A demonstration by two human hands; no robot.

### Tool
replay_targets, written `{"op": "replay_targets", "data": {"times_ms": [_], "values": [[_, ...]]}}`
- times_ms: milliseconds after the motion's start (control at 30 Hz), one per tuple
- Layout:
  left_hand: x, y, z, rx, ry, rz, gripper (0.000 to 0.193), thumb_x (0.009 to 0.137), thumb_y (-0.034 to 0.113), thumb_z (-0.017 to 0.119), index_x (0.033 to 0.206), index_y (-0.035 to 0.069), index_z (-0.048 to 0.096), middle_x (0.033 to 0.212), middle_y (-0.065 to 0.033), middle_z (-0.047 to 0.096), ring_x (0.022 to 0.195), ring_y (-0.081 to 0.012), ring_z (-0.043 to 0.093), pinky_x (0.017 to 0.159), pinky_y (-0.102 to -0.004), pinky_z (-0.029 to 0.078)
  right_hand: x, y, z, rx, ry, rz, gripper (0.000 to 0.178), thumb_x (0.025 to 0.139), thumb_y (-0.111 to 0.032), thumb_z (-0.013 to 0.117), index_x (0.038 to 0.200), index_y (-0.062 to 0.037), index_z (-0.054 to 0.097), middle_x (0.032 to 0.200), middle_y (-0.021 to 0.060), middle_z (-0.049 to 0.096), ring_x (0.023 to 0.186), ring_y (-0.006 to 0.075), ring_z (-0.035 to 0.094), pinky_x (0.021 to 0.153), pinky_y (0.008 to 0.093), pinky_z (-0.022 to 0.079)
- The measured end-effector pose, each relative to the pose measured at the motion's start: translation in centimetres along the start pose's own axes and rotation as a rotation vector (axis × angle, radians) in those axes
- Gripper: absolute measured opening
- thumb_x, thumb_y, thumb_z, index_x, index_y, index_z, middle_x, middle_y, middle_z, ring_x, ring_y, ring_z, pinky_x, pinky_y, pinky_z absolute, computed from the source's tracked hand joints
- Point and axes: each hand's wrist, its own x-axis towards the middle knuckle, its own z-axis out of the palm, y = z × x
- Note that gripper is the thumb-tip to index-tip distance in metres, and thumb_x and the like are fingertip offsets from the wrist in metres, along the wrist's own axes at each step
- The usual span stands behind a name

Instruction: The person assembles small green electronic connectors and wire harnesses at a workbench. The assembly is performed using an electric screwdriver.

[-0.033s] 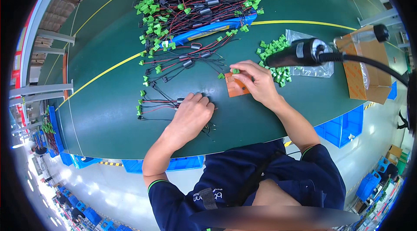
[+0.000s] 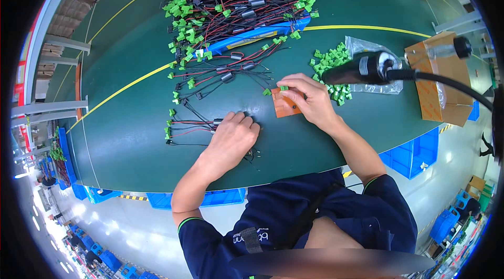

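My left hand (image 2: 231, 140) is closed over the wires of a wire harness (image 2: 189, 123), whose green and black connectors lie to its left. Loose wire ends poke out below the fingers, which hide the middle of the bundle. My right hand (image 2: 314, 101) pinches a small green connector (image 2: 284, 88) between thumb and fingers. It is held at the upper edge of an orange block (image 2: 286, 110), which lies flat on the green table. Another green connector (image 2: 267, 91) with a wire sits just left of the block.
A black cylindrical tool (image 2: 357, 69) on a cable hangs over a pile of green connectors (image 2: 331, 59) and a clear plastic bag (image 2: 375, 87). A cardboard box (image 2: 446, 82) stands at the right. Several harnesses (image 2: 227, 76) lie ahead; more fill a blue tray (image 2: 252, 37).
The hanging black tool has shifted very slightly. Both hands keep practically the same place and grip.
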Motion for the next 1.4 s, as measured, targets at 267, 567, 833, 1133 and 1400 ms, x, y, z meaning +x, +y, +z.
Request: {"op": "replay_targets", "data": {"times_ms": [267,567,833,1133,1400], "values": [[1.3,-1.6,2.3,-0.653,0.263,-0.234,0.023,0.089,-0.001,0.071,0.111,-0.001,0.075,0.097,-0.0111,0.069,0.076,-0.0212,0.069,0.068,-0.0337,0.056,-0.5,1.5,0.5,-0.104,-0.022,-0.16,0.024,0.087,0.001,0.077,0.11,-0.0038,0.074,0.108,0.0114,0.075,0.094,0.0276,0.073,0.082,0.035,0.059],[1.6,-2.2,2.4,-1.011,0.208,-0.335,0.012,0.099,0.004,0.068,0.107,-0.004,0.073,0.089,-0.0101,0.067,0.071,-0.0172,0.07,0.065,-0.0318,0.055,-0.6,1.2,0.6,-0.176,-0.084,-0.304,0.023,0.084,0.002,0.079,0.105,-0.0024,0.074,0.105,0.0121,0.077,0.095,0.027,0.072,0.079,0.036,0.057],[2.0,-1.1,2.9,-0.979,0.302,-0.398,0.012,0.097,0.009,0.074,0.098,-0.002,0.073,0.083,-0.0049,0.064,0.067,-0.0106,0.057,0.061,-0.0279,0.047,-0.9,1.1,0.6,-0.198,-0.124,-0.208,0.029,0.085,-0.005,0.081,0.113,-0.0073,0.073,0.112,0.0103,0.075,0.096,0.0272,0.07,0.082,0.038,0.051],[1.9,-1.2,3.3,-0.929,0.369,-0.301,0.012,0.094,0.011,0.075,0.093,-0.001,0.074,0.076,-0.0053,0.061,0.064,-0.0145,0.051,0.062,-0.032,0.042,-0.5,0.3,0.4,-0.193,-0.145,-0.246,0.036,0.084,0.004,0.078,0.12,0.0007,0.071,0.113,0.0141,0.075,0.098,0.0296,0.071,0.083,0.0383,0.058],[1.8,-1.1,3.3,-0.883,0.357,-0.312,0.012,0.094,0.013,0.076,0.093,0.001,0.074,0.076,-0.004,0.061,0.065,-0.0155,0.053,0.07,-0.0329,0.04,-0.7,0.9,0.4,-0.188,-0.142,-0.29,0.033,0.082,-0.002,0.081,0.114,-0.0016,0.073,0.11,0.0122,0.074,0.1,0.0325,0.071,0.084,0.0411,0.058]]}}
